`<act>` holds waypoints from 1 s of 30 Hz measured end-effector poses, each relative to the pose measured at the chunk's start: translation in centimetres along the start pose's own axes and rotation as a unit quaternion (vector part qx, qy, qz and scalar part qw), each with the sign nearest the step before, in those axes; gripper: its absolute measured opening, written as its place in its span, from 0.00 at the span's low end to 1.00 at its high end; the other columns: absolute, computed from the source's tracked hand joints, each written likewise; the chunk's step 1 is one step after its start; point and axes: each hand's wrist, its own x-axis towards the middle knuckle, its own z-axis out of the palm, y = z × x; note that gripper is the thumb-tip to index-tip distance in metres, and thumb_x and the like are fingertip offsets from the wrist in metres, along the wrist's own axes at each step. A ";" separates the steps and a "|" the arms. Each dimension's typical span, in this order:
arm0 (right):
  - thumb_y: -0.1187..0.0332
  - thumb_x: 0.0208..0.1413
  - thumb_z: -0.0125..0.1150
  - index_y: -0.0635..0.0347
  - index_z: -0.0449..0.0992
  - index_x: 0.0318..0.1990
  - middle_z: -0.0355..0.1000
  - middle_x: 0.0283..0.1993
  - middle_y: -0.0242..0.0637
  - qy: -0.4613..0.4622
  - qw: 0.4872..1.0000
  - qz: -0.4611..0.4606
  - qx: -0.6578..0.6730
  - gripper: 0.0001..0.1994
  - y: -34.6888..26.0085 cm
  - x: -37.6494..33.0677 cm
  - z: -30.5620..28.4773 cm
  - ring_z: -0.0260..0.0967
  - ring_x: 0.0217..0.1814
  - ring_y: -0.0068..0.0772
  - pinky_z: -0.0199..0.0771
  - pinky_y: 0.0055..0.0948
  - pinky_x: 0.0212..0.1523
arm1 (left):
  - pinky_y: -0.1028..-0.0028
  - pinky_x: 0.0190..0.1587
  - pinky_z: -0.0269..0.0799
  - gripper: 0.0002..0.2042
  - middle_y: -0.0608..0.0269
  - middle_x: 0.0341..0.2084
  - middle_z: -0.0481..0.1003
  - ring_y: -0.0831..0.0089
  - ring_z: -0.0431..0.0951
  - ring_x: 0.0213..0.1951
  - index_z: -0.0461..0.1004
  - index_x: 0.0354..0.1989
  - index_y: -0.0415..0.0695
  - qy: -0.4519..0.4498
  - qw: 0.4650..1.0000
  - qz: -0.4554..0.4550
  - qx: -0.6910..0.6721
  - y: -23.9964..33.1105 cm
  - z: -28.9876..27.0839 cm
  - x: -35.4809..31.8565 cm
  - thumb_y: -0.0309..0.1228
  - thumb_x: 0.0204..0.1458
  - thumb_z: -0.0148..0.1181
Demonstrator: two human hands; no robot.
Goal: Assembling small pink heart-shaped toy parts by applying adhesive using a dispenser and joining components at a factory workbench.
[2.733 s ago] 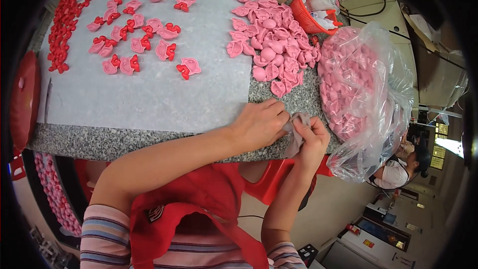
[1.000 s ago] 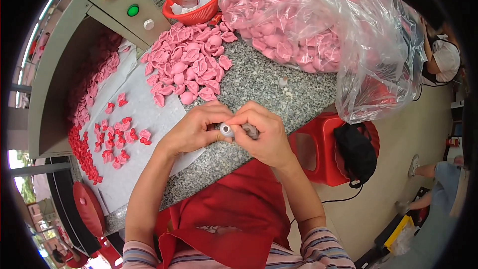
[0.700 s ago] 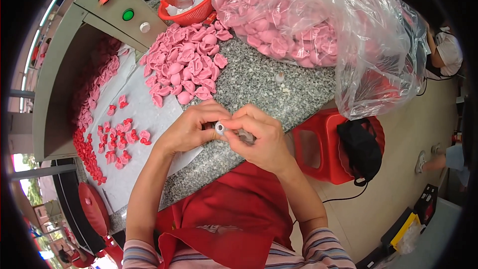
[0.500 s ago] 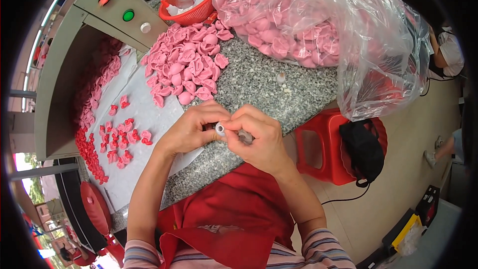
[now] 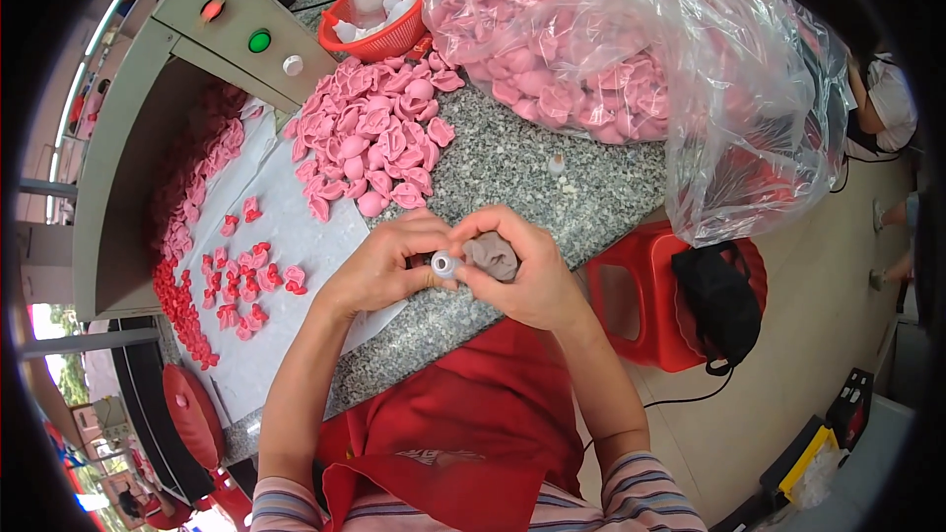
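Close together over the granite table's front edge, both hands work at a small white bottle whose round open mouth faces up. My left hand is closed around the bottle, so most of its body is hidden. A crumpled grey-brown cloth sits in the curl of my right hand. The right thumb and fingertips meet at the bottle's neck. Beyond the hands, a small pale nozzle-like cap stands on the granite.
A heap of pink shell-shaped pieces lies beyond my left hand. Pink-and-red pieces rest on white paper before a grey machine. A clear bag of pink pieces, a red basket and a red stool are around.
My right hand has opened outward a little from the bottle, and more of the grey-brown cloth shows. The bottle's mouth has shifted slightly right and down.
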 end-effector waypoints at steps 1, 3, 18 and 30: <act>0.80 0.42 0.63 0.62 0.71 0.33 0.71 0.29 0.32 -0.016 0.997 0.059 0.046 0.10 -0.2 -0.1 0.1 0.69 0.30 0.22 0.69 0.23 0.31 | 0.69 0.43 0.63 0.15 0.65 0.32 0.74 0.67 0.68 0.37 0.76 0.35 0.41 0.005 1.000 0.009 0.008 -0.2 0.0 -0.1 0.34 0.39 0.68; 0.79 0.42 0.64 0.62 0.70 0.35 0.72 0.30 0.33 -0.015 1.000 0.016 0.004 0.11 0.1 0.1 -0.1 0.70 0.31 0.22 0.70 0.23 0.32 | 0.69 0.43 0.65 0.17 0.64 0.32 0.75 0.67 0.70 0.37 0.77 0.37 0.41 0.010 1.000 0.022 0.016 -0.1 0.0 0.0 0.32 0.37 0.69; 0.78 0.40 0.67 0.62 0.75 0.32 0.73 0.30 0.35 -0.010 0.996 -0.004 -0.094 0.10 -0.6 0.8 -0.6 0.71 0.32 0.29 0.69 0.23 0.32 | 0.69 0.40 0.66 0.15 0.63 0.31 0.74 0.65 0.70 0.36 0.76 0.36 0.43 0.079 0.996 0.039 0.015 0.5 1.1 -0.3 0.31 0.37 0.69; 0.73 0.47 0.61 0.63 0.77 0.34 0.75 0.35 0.41 0.016 0.949 -0.095 -0.301 0.06 -6.6 12.4 1.9 0.73 0.33 0.36 0.71 0.33 0.35 | 0.73 0.29 0.72 0.17 0.57 0.31 0.73 0.66 0.73 0.31 0.74 0.41 0.42 0.379 0.920 -0.001 0.097 0.2 3.9 -2.2 0.26 0.39 0.68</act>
